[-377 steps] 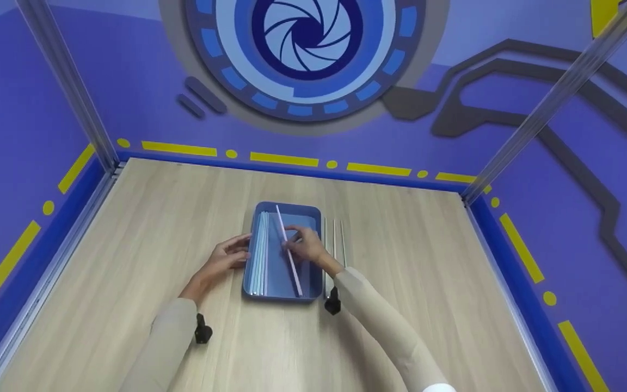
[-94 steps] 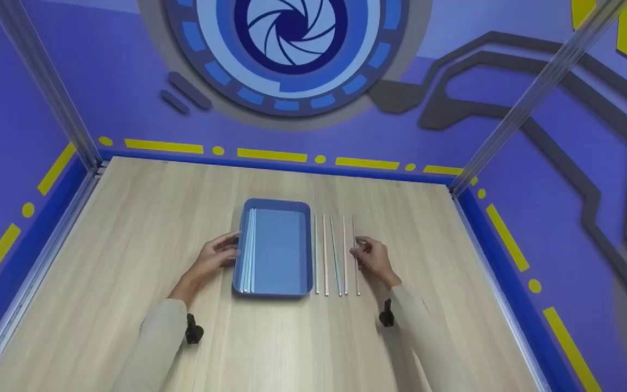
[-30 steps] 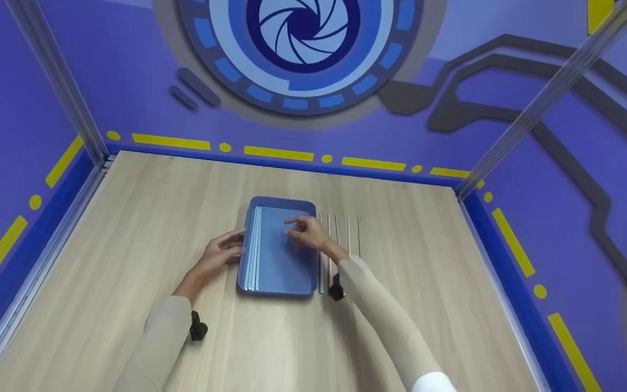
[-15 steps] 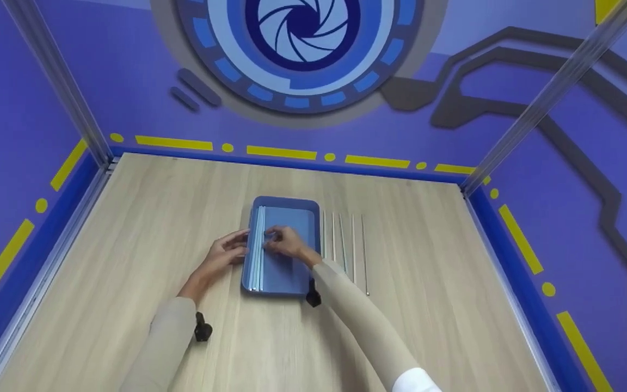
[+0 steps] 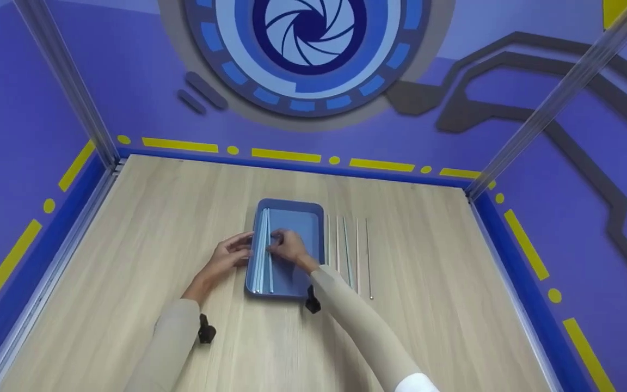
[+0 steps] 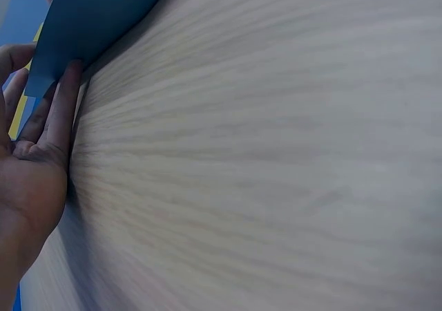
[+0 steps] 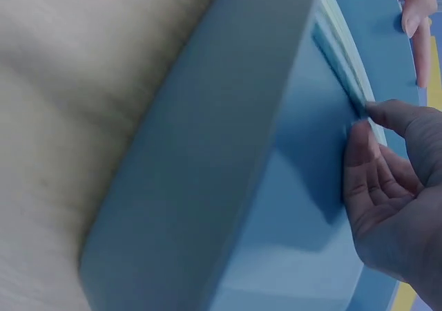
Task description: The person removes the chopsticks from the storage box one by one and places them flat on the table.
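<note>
A blue rectangular tray (image 5: 294, 206) stands on the table. Along its left side lie several thin pale-blue sticks (image 5: 259, 267), like straws. My right hand (image 5: 290, 246) reaches into the tray and pinches a blue stick (image 7: 338, 66) between thumb and finger. This stick slants a little away from the others, its near end apart from them. At the tray's left wall my left hand (image 5: 232, 256) holds the rim; in the left wrist view one finger (image 6: 68, 100) lies on the outside of the wall and another goes behind its edge.
Several sticks (image 5: 358, 256), pinkish, blue and grey, lie side by side on the wooden table (image 5: 433, 283) right of the tray. Purple-blue panels (image 5: 145, 81) with metal posts (image 5: 68, 87) enclose the table at the back and sides.
Earlier my right hand laid sticks right of the tray, where the row has grown. It then came back over the tray and pulled one blue stick from the bundle. My left hand stayed put.
</note>
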`<act>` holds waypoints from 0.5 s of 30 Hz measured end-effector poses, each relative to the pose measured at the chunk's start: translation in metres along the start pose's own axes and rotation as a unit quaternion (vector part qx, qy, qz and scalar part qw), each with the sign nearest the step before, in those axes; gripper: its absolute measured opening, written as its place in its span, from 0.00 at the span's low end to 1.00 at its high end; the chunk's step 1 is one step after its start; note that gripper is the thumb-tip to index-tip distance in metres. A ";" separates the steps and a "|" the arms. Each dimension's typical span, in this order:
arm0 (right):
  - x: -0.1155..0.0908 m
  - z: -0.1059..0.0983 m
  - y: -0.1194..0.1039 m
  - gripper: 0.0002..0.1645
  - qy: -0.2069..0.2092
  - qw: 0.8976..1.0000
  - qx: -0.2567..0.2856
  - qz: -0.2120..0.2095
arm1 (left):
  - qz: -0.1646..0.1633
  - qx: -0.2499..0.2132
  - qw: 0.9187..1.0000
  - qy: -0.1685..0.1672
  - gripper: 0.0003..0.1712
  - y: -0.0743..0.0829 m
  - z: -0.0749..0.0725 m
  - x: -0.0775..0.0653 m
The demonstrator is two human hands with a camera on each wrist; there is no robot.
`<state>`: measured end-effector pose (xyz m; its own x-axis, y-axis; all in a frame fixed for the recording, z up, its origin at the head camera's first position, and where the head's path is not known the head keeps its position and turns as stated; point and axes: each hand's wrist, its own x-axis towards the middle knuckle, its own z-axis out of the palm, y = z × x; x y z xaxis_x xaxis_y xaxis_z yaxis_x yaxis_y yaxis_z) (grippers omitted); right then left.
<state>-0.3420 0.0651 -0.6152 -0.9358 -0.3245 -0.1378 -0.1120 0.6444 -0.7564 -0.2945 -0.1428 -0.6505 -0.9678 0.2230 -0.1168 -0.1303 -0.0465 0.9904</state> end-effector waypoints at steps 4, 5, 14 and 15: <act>-0.003 -0.008 0.003 0.25 0.003 1.000 -0.009 0.028 | 0.004 -0.017 1.000 -0.002 0.34 -0.002 0.001 0.001; -0.003 -0.011 0.004 0.25 0.007 0.999 -0.016 0.032 | 0.005 -0.023 1.000 -0.003 0.34 -0.002 0.001 0.001; -0.007 -0.026 0.021 0.17 0.022 0.997 -0.075 -0.006 | 0.009 -0.013 1.000 -0.001 0.34 -0.002 0.000 0.001; -0.007 -0.026 0.023 0.17 0.022 0.997 -0.077 -0.015 | 0.007 -0.014 1.000 0.000 0.34 -0.002 0.001 0.001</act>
<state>-0.3469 0.1008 -0.6151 -0.9444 -0.3173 -0.0863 -0.1871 0.7344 -0.6525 -0.2948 -0.1419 -0.6529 -0.9696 0.2225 -0.1020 -0.1219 -0.0776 0.9895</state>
